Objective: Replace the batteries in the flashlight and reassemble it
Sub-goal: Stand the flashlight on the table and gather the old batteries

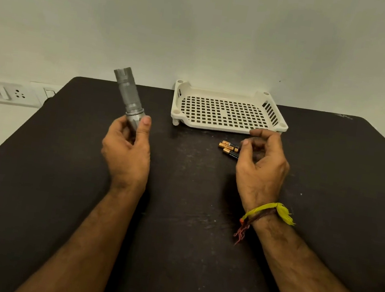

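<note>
Head view: socket strip on the wall at far left, off the dark table. Left hand grips the flashlight by its lower end, thumb and fingers curled round it, body held tilted up and away, above the table's left-rear part. Whether it's already opened, can't tell; the held end is hidden in the palm. Looks like metal, ribbed or knurled mid-body, so stiff, some weight, not fragile; the ribbed section gives the best hold for twisting, the smooth end is slicker. White perforated tray sits at the rear centre, nothing seen in it. Three batteries lie side by side on the table just in front of the tray, touching each other. Small, light, smooth cylinders, likely to roll; pinch each across its middle. Right hand hovers just right of the batteries, fingers loosely curled, thumb and forefinger apart, holding nothing; partly covers their right ends. Yellow thread band on the right wrist. Judged: a battery pick-up comes next.
</note>
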